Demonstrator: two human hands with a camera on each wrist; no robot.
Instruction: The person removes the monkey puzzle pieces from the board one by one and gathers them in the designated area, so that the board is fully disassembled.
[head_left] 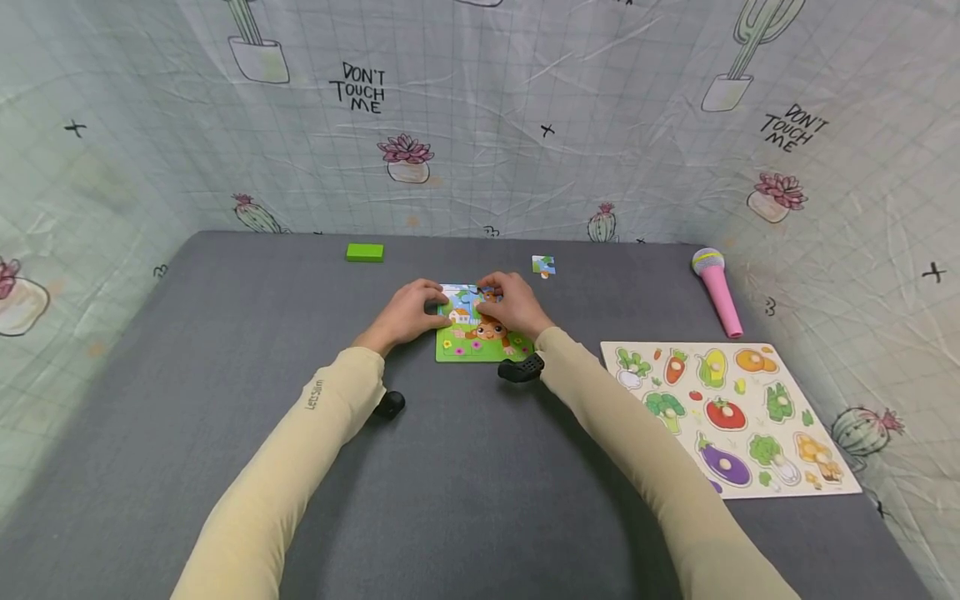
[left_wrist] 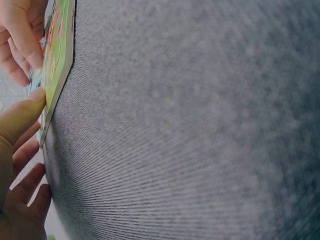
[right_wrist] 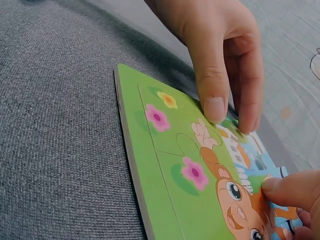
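A green-bordered jigsaw puzzle (head_left: 476, 348) showing a monkey, flowers and a house lies flat on the grey table. The left hand (head_left: 408, 315) rests at its left edge, thumb on the board's face and fingers along the border; the left wrist view shows that thumb on the green rim (left_wrist: 62, 65). Over the upper right part, the right hand (head_left: 517, 305) touches the pieces with thumb and fingers. In the right wrist view its thumb tip presses near the monkey's head (right_wrist: 235, 200). What lies beneath the right fingers is mostly hidden. A loose puzzle piece (head_left: 543, 265) lies behind the board.
A green block (head_left: 364, 252) lies at the back left. At the right are a pink toy microphone (head_left: 720, 292) and a vegetable peg board (head_left: 757, 487), partly under the right sleeve. A patterned cloth (head_left: 480, 117) hangs behind the table (head_left: 465, 483).
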